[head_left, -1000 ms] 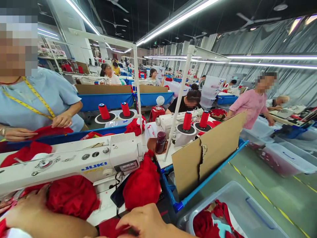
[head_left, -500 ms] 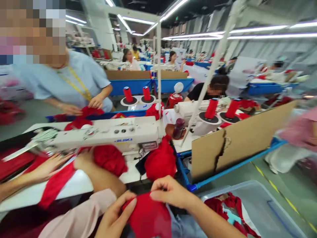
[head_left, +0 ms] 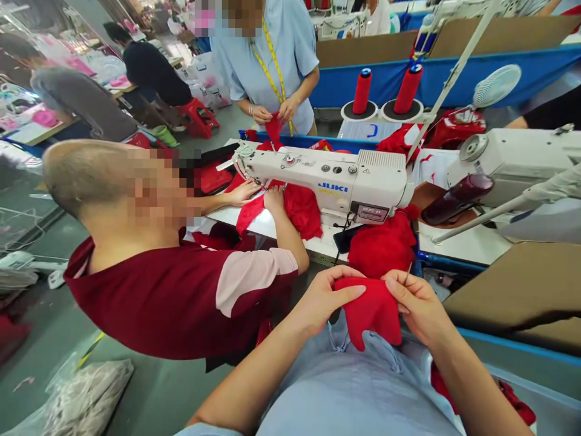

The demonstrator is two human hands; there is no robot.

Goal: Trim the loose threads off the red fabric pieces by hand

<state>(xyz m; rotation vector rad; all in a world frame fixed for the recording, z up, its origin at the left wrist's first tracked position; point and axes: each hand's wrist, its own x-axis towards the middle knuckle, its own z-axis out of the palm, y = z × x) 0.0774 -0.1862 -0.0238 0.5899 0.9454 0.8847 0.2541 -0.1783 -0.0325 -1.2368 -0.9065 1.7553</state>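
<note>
A small piece of red fabric hangs in front of my body, held up by its top edge. My left hand pinches the left corner between thumb and fingers. At the right corner, my right hand grips the cloth in the same way. The lower edge hangs loose and uneven. Just beyond my hands lies a heap of red fabric on the sewing table, beside the white sewing machine.
A seated co-worker in a dark red top guides red cloth under the machine. Across the table, a person in a light blue shirt handles red fabric. To the right are a cardboard panel, a dark bottle and red thread cones.
The view has swung left and down, bringing the seated co-worker into sight. Both my hands still hold the red fabric, now raised with its lower edge hanging free.
</note>
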